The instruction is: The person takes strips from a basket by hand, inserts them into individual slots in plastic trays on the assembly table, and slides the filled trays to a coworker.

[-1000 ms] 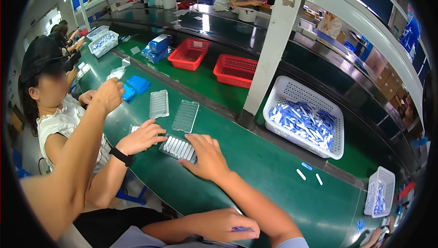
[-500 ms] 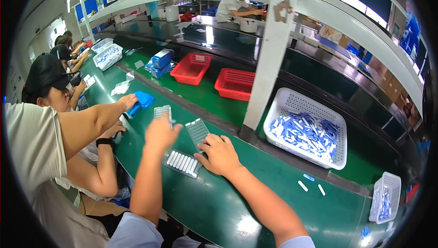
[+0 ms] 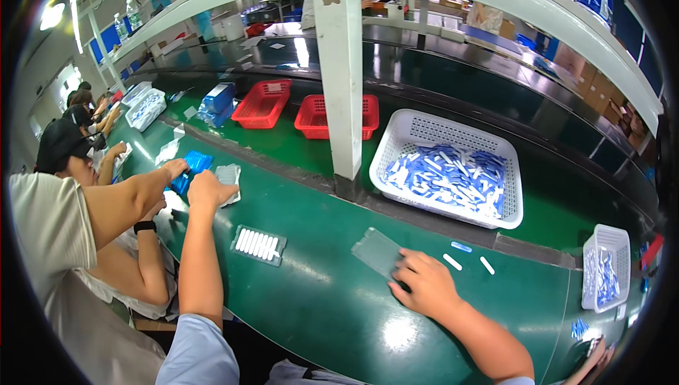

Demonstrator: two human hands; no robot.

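Observation:
My right hand (image 3: 426,284) has its fingertips and thumb at the near right edge of an empty clear plastic tray (image 3: 375,249), gripping it low over the green tabletop. My left hand (image 3: 207,190) reaches to a small stack of clear trays (image 3: 228,175), its thumb along their near side; its other fingers are mostly hidden. Between the hands lies a filled clear tray (image 3: 259,245) with several white sticks side by side. Beyond the left hand, a co-worker's hand (image 3: 175,167) touches a blue plastic packet (image 3: 198,161).
A large white basket (image 3: 447,211) of blue and white sticks stands beyond my right hand. Loose white sticks (image 3: 453,262) lie nearby. Two red baskets (image 3: 262,104) flank a white post (image 3: 338,73). A smaller basket (image 3: 606,268) stands far right. Co-workers sit along the left.
My right hand has drawn the empty clear tray rightward, away from the filled one. My left hand has moved left to the tray stack. The view has turned rightward.

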